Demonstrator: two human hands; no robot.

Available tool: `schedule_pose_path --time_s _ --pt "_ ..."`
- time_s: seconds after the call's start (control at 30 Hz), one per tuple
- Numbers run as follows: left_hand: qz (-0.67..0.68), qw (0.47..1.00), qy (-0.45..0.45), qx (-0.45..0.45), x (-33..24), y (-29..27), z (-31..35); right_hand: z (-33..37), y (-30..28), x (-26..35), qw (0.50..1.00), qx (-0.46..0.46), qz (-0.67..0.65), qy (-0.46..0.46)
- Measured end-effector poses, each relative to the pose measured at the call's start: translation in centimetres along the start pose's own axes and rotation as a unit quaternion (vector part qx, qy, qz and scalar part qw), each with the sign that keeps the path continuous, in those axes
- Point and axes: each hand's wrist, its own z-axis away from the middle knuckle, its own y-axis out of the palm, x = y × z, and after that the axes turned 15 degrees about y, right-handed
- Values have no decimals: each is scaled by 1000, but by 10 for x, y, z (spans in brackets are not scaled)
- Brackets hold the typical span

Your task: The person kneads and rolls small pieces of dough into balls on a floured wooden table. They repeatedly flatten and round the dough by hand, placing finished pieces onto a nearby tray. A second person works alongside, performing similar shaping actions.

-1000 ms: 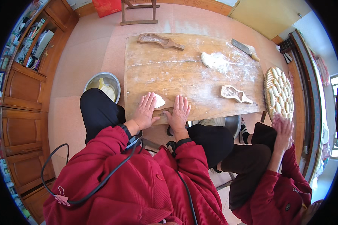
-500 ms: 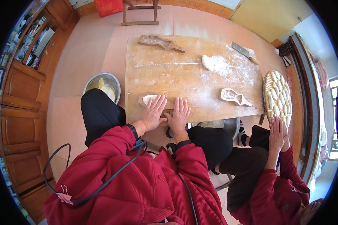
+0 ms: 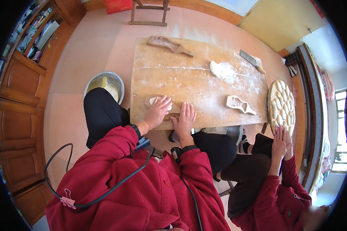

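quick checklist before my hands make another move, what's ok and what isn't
1. Left hand over the pale dough: ok, fingers lie across it.
2. Dough spread evenly in the wooden mould: cannot tell, the left hand covers much of it.
3. Right hand gripping the mould: not ok, it lies open beside it.
4. Knife away from both hands: ok, at the far right of the board.
5. Co-worker's hands off the board: ok, by the woven tray.

Wooden table (image 3: 196, 90) bears floured dough lump (image 3: 216, 70); dark mould (image 3: 165, 43) upper-left of lump, cleaver (image 3: 250, 59) upper-right, pale mould (image 3: 235, 102) lower-right, third mould (image 3: 174, 109) lower-left.
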Motion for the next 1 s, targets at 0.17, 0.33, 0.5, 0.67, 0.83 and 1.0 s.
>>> schedule_pose_path --time_s 0.17,0.33,0.5,0.67,0.83,1.0 --pt "117 991 -38 -55 17 7 -2 -1 1 0 1000 8 11 11" --pt "88 993 -30 -72 14 4 -6 -1 2 0 1000 -6 0 0" --pt "-61 997 26 40 -5 -10 1 -1 2 0 1000 -11 -4 -2" --pt "-98 989 18 110 -5 -15 -4 -2 2 0 1000 -8 -2 2" --pt "-57 998 -21 31 -3 -21 8 -1 1 1 1000 -11 2 -4" --pt "-64 992 -70 87 0 -33 17 0 1 0 1000 -7 9 -2"
